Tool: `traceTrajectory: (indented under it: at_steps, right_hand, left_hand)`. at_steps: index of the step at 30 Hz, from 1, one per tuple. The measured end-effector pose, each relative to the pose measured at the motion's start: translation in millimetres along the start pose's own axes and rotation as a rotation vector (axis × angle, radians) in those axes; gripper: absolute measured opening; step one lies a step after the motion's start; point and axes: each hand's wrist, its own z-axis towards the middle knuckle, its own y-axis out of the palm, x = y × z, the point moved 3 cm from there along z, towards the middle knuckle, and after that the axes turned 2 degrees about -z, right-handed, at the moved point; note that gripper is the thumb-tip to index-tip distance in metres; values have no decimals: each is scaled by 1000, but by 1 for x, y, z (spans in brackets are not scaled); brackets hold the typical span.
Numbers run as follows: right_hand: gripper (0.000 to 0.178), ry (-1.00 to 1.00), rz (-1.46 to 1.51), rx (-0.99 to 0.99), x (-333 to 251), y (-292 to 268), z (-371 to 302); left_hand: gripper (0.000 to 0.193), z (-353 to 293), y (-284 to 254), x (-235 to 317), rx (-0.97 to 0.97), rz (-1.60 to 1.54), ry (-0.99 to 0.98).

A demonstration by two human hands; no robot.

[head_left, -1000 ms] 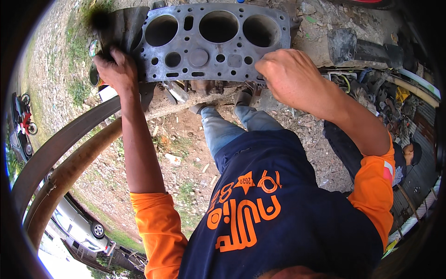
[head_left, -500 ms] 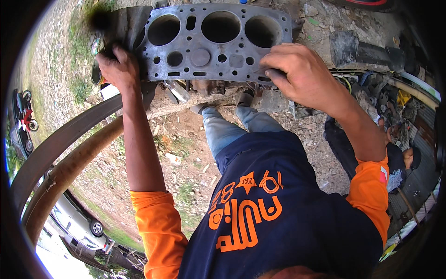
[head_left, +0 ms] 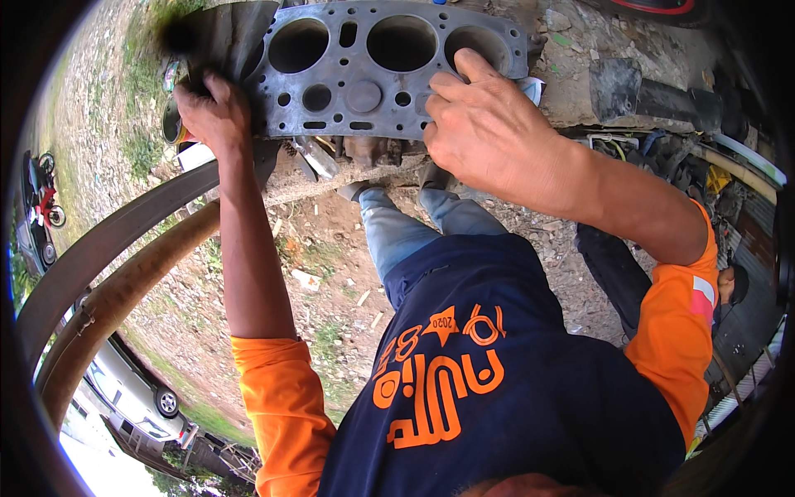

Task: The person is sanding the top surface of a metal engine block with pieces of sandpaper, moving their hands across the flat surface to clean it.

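A flat grey engine block (head_left: pixel 298 81) with large round bores and several smaller holes lies at the top of the view. My right hand (head_left: pixel 497 137) rests over its right part, fingers curled down toward the surface near the third bore. Whatever those fingers press or hold is hidden beneath them. A small pale bluish piece (head_left: pixel 532 89) shows just beyond this hand, its kind unclear. At the block's left end, my left hand (head_left: pixel 214 112) is closed beside a dark metal panel (head_left: pixel 228 33); what it grips cannot be made out.
A curved dark band (head_left: pixel 108 240) and a rusty pipe (head_left: pixel 124 298) cross the left side. Rubble-strewn ground (head_left: pixel 315 224) lies below the block. To the right are a dark metal part (head_left: pixel 654 98), assorted scrap and another person (head_left: pixel 621 273). Parked vehicles stand far left.
My right hand has moved left and farther over the block from its right near corner. The block sits slightly higher in view. My left hand has stayed nearly in place.
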Motion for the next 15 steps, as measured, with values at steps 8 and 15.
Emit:
traceTrajectory:
  at_steps: [8, 15]
  right_hand:
    - [8, 27, 73, 125, 30, 16, -9]
    - [8, 69, 97, -7, 17, 10, 0]
  left_hand:
    - [47, 1, 3, -10, 3, 62, -76]
    - [46, 1, 2, -7, 7, 40, -42]
